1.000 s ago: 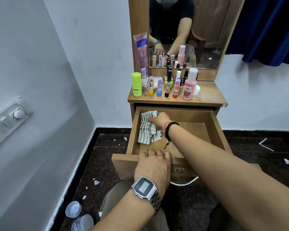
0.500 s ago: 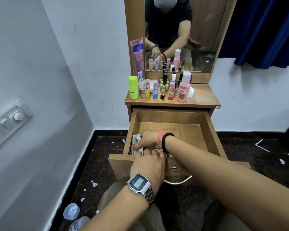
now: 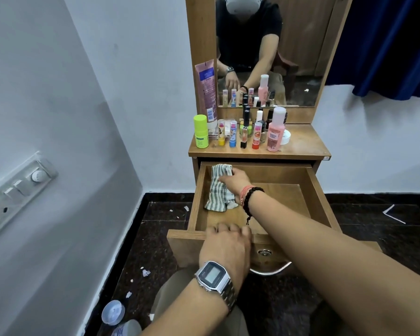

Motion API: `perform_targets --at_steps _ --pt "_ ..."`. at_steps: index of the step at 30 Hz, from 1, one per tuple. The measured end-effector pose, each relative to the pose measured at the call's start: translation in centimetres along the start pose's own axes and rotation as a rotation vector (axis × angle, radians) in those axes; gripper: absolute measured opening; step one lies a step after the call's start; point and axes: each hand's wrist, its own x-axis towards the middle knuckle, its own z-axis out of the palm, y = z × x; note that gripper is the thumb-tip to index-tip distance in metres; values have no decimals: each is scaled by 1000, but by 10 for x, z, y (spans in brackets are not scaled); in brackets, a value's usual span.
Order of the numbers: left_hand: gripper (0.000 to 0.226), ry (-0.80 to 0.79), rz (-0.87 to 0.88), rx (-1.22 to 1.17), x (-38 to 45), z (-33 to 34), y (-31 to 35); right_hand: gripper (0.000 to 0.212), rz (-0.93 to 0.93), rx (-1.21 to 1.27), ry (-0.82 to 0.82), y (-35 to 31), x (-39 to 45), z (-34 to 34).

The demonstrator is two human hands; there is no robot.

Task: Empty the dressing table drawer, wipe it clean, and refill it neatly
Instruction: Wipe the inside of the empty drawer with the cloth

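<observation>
drawer (image 3: 318, 197) is pulled right out under the dressing table top (image 3: 301, 147). right hand (image 3: 233, 181) presses a striped cloth (image 3: 217, 190) into the drawer's far left corner. left hand (image 3: 227, 246) grips the drawer's front edge. bottles (image 3: 275, 129) stand in a cluster on the top, above the drawer.

Right hand (image 3: 233, 181) has carried the striped cloth (image 3: 217, 190) from the drawer's (image 3: 320, 197) near left corner, close by the left hand's grip on the front edge, back up to the far left corner.
</observation>
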Motion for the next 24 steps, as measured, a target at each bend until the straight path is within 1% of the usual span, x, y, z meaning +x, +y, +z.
perform_targets --at_steps 2,4,5,7,9,10,12,13,14,16,17,19,21,24 --pt "33 6 2 4 0 1 -1 40 10 -1 -63 1 -1 13" --pt "36 13 4 12 1 2 -1 55 30 -101 -168 1 -7 25" --pt "37 17 4 14 1 2 -1 55 28 -195 -202 -1 -11 28" --pt "36 27 3 19 2 2 -1 45 45 -342 -278 -2 -18 25" --pt "37 26 2 34 2 2 1 36 104 -381 -410 -3 -31 19" --pt "39 17 -1 43 2 2 1 36 127 -418 -471 -3 -38 17" --pt "41 2 -6 55 1 1 1 37 152 -452 -531 -3 -50 10" --pt "41 1 -7 55 1 0 1 38 161 -392 -543 -3 -54 6" --pt "40 6 -7 52 0 0 1 33 186 -275 -562 -3 -56 1" --pt "36 28 -3 42 -1 1 -1 14 245 38 -611 -5 -60 -9" --pt "33 41 -1 37 -2 1 -2 12 240 167 -614 -6 -62 -15" --pt "30 61 -4 25 -3 3 -2 13 157 297 -547 -5 -65 -29" --pt "32 81 -6 11 -2 5 -3 15 72 324 -455 -4 -69 -43" --pt "31 118 14 -5 -2 6 -6 26 -15 235 -333 -1 -79 -70"
